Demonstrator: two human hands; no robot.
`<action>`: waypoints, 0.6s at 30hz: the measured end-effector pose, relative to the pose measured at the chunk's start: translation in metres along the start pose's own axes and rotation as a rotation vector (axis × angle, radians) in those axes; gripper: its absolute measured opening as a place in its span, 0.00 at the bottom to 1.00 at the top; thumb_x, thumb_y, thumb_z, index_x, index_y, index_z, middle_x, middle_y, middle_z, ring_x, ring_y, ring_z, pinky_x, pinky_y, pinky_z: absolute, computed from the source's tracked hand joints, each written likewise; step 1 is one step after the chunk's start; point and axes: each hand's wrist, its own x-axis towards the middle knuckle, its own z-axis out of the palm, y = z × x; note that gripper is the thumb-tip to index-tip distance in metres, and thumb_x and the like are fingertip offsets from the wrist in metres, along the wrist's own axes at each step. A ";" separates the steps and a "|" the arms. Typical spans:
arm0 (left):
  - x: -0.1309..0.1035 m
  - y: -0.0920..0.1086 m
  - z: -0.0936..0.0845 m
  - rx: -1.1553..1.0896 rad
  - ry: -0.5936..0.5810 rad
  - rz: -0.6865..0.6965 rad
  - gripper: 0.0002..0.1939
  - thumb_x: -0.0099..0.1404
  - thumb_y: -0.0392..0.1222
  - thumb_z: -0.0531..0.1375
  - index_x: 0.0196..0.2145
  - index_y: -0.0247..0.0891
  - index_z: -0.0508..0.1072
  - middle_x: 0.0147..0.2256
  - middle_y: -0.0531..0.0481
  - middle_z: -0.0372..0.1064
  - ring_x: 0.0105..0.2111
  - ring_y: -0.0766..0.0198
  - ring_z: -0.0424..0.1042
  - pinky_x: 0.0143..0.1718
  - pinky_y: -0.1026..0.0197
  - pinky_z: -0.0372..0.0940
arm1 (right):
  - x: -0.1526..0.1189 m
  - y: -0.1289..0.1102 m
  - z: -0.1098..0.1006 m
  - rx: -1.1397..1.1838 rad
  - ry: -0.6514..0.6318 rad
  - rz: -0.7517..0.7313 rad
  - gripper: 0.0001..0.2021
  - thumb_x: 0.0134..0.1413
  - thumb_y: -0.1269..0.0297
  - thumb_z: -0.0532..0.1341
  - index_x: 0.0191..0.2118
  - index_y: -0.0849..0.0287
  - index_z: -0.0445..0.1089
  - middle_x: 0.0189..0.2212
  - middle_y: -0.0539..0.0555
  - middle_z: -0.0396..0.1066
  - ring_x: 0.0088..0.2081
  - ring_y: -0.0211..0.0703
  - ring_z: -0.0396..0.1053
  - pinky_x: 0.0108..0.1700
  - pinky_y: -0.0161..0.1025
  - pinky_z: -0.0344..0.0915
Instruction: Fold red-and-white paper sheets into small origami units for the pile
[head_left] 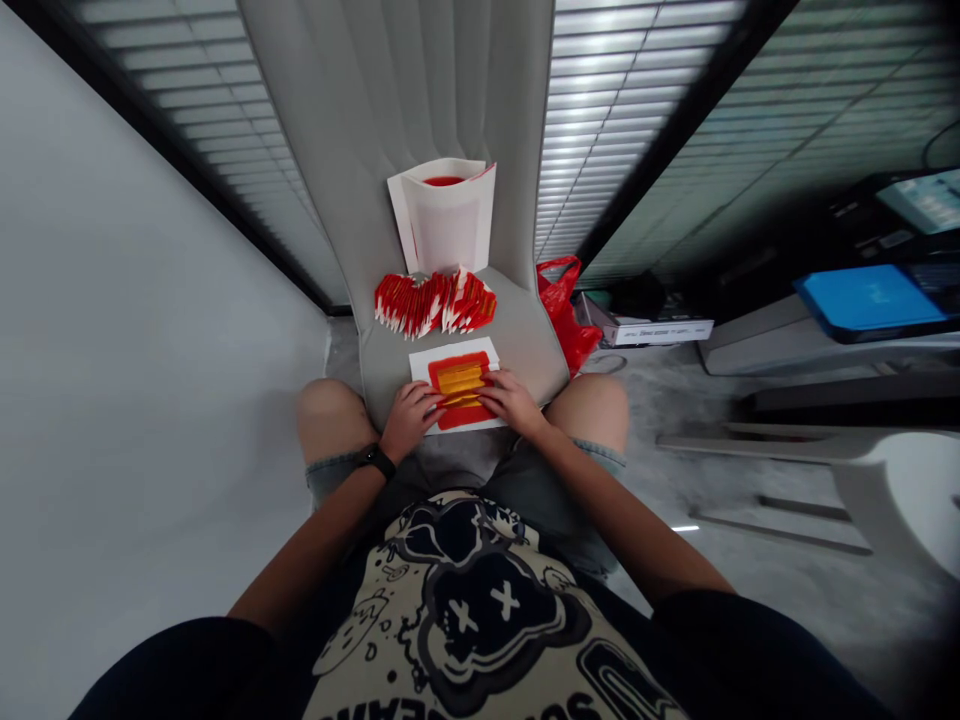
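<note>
A white-edged paper sheet (pixel 454 365) with a red and gold rectangle lies at the front of the grey chair seat. Creases run across its gold middle, and a raised fold crosses it between my hands. My left hand (pixel 411 413) pinches the left end of that fold with bent fingers. At the right end, my right hand (pixel 514 402) has its fingers closed on the fold too. Beyond the sheet sits a row of pleated red and white papers (pixel 435 302). Behind them a stack of white sheets (pixel 448 220) leans on the backrest, with red showing inside its curled top.
The grey chair (pixel 525 320) faces me, between my knees. A red plastic bag (pixel 570 320) hangs or rests at its right side. Farther right are a white box (pixel 660 330), a blue-topped object (pixel 870 298) and a white chair (pixel 885 480). A white wall (pixel 150 350) stands left.
</note>
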 end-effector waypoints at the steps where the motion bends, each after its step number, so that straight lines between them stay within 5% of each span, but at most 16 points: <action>1: 0.001 0.001 0.000 -0.005 0.003 -0.014 0.13 0.72 0.46 0.59 0.49 0.42 0.77 0.47 0.45 0.73 0.54 0.53 0.66 0.56 0.46 0.65 | 0.001 0.000 0.000 0.005 0.006 -0.001 0.14 0.68 0.57 0.57 0.50 0.51 0.78 0.53 0.59 0.71 0.56 0.51 0.66 0.60 0.54 0.64; 18: 0.012 0.020 0.002 0.041 0.038 -0.223 0.12 0.75 0.42 0.54 0.50 0.41 0.75 0.46 0.47 0.75 0.49 0.55 0.68 0.51 0.53 0.62 | 0.016 -0.003 0.010 0.005 0.131 0.049 0.15 0.69 0.61 0.54 0.53 0.53 0.76 0.44 0.60 0.73 0.50 0.53 0.67 0.57 0.54 0.66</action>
